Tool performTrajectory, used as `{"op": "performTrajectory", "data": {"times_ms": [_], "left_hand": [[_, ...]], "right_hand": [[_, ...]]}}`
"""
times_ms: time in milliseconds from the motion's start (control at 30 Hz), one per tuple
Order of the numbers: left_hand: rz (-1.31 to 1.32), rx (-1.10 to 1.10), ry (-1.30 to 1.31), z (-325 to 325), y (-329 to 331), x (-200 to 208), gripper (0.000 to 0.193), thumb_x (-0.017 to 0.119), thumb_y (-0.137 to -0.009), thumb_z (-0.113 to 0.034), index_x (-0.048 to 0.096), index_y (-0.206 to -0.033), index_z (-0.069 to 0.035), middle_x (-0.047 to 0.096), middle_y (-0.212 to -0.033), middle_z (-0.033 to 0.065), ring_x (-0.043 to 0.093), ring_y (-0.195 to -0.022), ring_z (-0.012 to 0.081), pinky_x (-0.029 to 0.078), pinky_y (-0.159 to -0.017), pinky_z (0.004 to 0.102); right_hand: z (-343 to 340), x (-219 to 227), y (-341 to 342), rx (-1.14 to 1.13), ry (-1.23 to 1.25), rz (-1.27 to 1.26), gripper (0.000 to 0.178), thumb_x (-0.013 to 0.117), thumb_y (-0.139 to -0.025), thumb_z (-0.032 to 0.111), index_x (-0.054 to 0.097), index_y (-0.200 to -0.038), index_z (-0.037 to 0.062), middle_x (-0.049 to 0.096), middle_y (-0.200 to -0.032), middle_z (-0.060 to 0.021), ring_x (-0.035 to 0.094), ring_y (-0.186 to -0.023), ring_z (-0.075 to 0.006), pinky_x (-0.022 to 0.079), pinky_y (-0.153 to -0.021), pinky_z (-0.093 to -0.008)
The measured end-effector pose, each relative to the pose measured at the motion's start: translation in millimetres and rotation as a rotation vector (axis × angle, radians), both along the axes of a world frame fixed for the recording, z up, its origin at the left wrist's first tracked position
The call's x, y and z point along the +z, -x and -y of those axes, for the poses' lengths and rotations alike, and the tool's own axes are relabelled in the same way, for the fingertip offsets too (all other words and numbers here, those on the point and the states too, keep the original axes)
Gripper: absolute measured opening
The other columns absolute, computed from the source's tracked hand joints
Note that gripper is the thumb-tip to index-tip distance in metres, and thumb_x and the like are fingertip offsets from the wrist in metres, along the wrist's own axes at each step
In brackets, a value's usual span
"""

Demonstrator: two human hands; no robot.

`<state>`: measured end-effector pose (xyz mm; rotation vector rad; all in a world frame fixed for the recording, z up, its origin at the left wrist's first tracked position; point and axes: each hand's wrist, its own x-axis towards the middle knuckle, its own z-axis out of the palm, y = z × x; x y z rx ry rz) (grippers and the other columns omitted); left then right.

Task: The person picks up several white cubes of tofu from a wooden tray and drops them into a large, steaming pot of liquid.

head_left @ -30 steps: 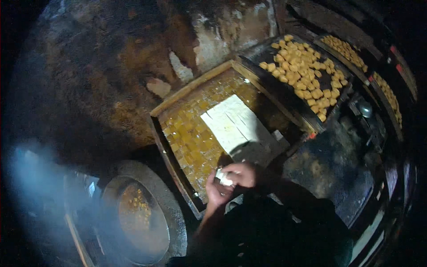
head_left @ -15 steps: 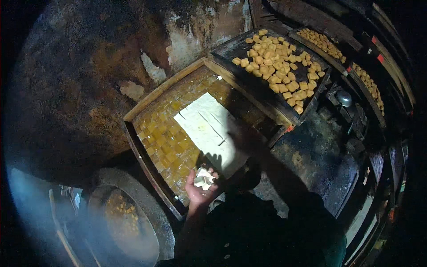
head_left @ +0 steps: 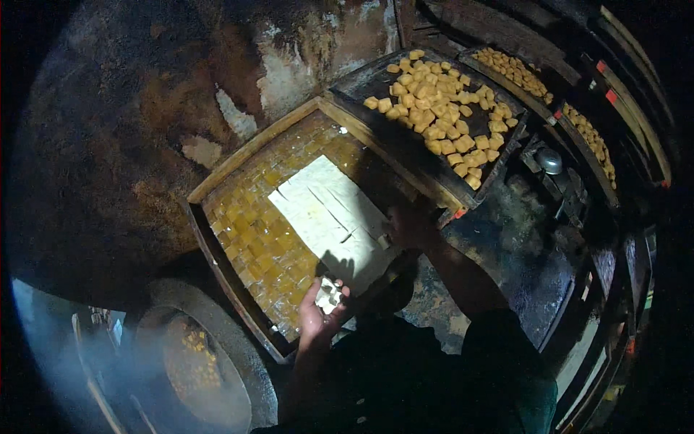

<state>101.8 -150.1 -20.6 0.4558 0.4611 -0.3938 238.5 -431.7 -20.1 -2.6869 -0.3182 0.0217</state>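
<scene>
My left hand [head_left: 322, 312] is cupped palm-up around a few white tofu cubes [head_left: 330, 294], held over the near edge of a wooden tray [head_left: 249, 150]. A white tofu slab [head_left: 325, 210] cut into pieces lies in that tray on a layer of yellow-brown squares [head_left: 253, 239]. My right hand [head_left: 410, 226], dark in shadow, reaches to the slab's right edge; whether it touches or holds a piece is unclear.
A dark tray of fried golden tofu cubes [head_left: 437, 108] sits behind right, with two more such trays [head_left: 515, 69] [head_left: 589, 137] further right. A round wok [head_left: 189, 362] with frying pieces steams at lower left. A small metal bowl [head_left: 549, 160] stands at right.
My left hand has carried the white cubes left and down from the slab's edge. My right hand left it and reached up to the slab. The view shifted.
</scene>
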Motion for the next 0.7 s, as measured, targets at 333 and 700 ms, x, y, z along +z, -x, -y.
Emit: {"op": "performTrajectory", "data": {"times_ms": [333,700], "left_hand": [[0.037,-0.009,-0.005,-5,4,-5,0.032,0.048,-0.100,-0.036,0.058,-0.107,-0.006,0.068,-0.096,0.0137,0.070,-0.085,0.0307,0.056,-0.052,0.0324],[0.283,0.115,-0.231,4,-20,-70,0.040,0.041,-0.100,-0.038,0.058,-0.114,-0.005,0.065,-0.105,0.0163,0.065,-0.098,0.0306,0.053,-0.087,0.0449]], "right_hand": [[13,-43,-19,0.101,0.000,0.183,0.030,0.067,-0.085,0.024,0.061,-0.109,0.0053,0.063,-0.101,-0.0194,0.061,-0.094,-0.0361,0.049,-0.080,-0.0487],[-117,74,72,0.616,-0.832,-0.205,0.027,0.069,-0.087,0.013,0.063,-0.111,0.0036,0.061,-0.116,-0.0147,0.063,-0.103,-0.0301,0.051,-0.091,-0.0395]]}}
